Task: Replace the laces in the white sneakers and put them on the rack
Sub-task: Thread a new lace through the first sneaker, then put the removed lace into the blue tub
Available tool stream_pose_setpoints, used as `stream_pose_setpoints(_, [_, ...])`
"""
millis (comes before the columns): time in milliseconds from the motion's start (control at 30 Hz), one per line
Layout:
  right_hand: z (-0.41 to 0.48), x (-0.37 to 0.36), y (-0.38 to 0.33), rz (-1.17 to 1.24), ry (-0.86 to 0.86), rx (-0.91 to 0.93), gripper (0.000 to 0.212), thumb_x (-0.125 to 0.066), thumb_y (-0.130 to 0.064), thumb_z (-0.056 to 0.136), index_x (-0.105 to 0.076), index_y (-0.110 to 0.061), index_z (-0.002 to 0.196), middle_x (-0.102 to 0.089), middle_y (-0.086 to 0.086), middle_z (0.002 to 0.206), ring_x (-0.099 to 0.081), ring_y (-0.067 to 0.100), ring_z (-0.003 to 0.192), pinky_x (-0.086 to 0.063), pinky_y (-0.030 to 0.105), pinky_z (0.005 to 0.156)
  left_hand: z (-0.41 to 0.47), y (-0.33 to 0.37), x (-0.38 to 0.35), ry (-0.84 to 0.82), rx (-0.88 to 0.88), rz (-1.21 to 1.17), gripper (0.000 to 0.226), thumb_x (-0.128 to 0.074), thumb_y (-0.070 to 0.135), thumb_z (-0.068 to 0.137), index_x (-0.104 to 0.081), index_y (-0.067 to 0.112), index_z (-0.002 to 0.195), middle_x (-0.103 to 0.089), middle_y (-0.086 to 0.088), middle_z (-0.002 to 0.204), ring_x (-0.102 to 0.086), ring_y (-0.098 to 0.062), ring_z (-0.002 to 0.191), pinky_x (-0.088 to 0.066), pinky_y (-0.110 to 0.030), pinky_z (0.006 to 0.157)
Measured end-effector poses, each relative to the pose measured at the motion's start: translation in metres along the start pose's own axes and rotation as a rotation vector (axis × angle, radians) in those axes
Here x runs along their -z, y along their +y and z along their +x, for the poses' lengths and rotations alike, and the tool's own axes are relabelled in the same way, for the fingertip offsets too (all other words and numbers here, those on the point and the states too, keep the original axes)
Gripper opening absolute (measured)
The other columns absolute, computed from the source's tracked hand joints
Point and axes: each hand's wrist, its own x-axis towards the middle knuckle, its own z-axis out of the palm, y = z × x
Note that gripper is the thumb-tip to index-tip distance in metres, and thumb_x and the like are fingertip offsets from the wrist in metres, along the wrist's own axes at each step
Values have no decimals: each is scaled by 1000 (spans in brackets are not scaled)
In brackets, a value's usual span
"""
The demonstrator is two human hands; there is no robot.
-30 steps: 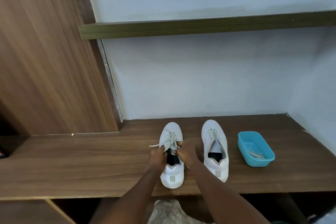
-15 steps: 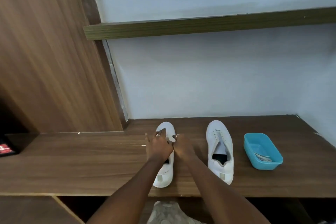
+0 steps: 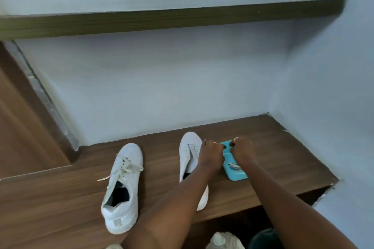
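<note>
Above the half-hidden blue tray [image 3: 237,177], left hand [image 3: 211,154] and right hand [image 3: 241,152] curled, grasp unclear; forearm [image 3: 182,198] covering sneaker [image 3: 189,155]

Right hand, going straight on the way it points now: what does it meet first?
Probably the far rim of the blue tray, which the right hand is over; its height above it is unclear. Past that, only bare shelf, then the wall.

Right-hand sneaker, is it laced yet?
No, the right-hand sneaker shows bare eyelets, while the other sneaker is laced and tied.
</note>
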Motion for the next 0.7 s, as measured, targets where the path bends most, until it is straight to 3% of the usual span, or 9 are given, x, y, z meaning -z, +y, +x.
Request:
stream_pose_setpoints(133, [17, -11, 21, -239, -289, 151, 28, -54, -10, 90, -63, -11, 116, -64, 8, 119, -59, 23, 109, -46, 31, 89, 14, 14, -18, -49, 27, -48, 30, -47, 11, 93, -65, 11, 117, -67, -9, 110, -57, -24, 108, -32, -38, 110])
stream_pose_setpoints(233, [22, -20, 28, -307, -361, 176, 27, -55, -10, 91, -59, -9, 117, -62, 7, 118, -60, 22, 107, -46, 29, 82, 20, 13, -27, -70, 72, -163, 31, -45, 9, 94, -65, 11, 117, -67, -10, 110, -62, -23, 101, -47, -33, 92])
stream_pose_setpoints(300, [25, -27, 32, -359, -407, 188, 28, -56, -12, 90, -57, -10, 118, -59, 6, 119, -59, 22, 108, -47, 30, 84, 23, 11, -31, -70, 104, -232, 32, -44, 10, 95, -61, 10, 123, -64, -11, 118, -61, -23, 106, -48, -32, 92])
stream_pose_setpoints(467, [28, -39, 37, -427, -339, 227, 23, -51, -13, 94, -59, -10, 115, -58, 6, 118, -58, 21, 107, -47, 30, 87, 19, 4, -40, -80, 119, -261, 44, -36, 11, 101, -34, 16, 145, -44, -6, 144, -46, -22, 129, -37, -35, 107])
stream_pose_setpoints(567, [28, -42, 33, -442, -293, 267, 23, -50, -9, 93, -59, -6, 114, -58, 9, 118, -59, 23, 107, -47, 30, 86, 16, 1, -43, -121, 110, -132, 53, -34, 8, 99, -22, 19, 149, -38, -6, 148, -43, -25, 131, -26, -47, 112])
stream_pose_setpoints(633, [28, -43, 32, -445, -284, 278, 24, -51, -6, 92, -57, -5, 115, -57, 11, 119, -59, 25, 109, -47, 32, 88, 15, -1, -43, -121, 179, -86, 56, -35, 7, 96, -21, 16, 150, -42, -9, 144, -44, -26, 130, -19, -52, 114])
stream_pose_setpoints(700, [28, -43, 32, -437, -289, 272, 24, -52, -5, 92, -56, -3, 116, -56, 13, 121, -59, 26, 109, -47, 32, 89, 14, -5, -42, -136, 253, -64, 50, -37, 6, 94, -32, 11, 144, -50, -11, 136, -47, -26, 126, -16, -48, 116])
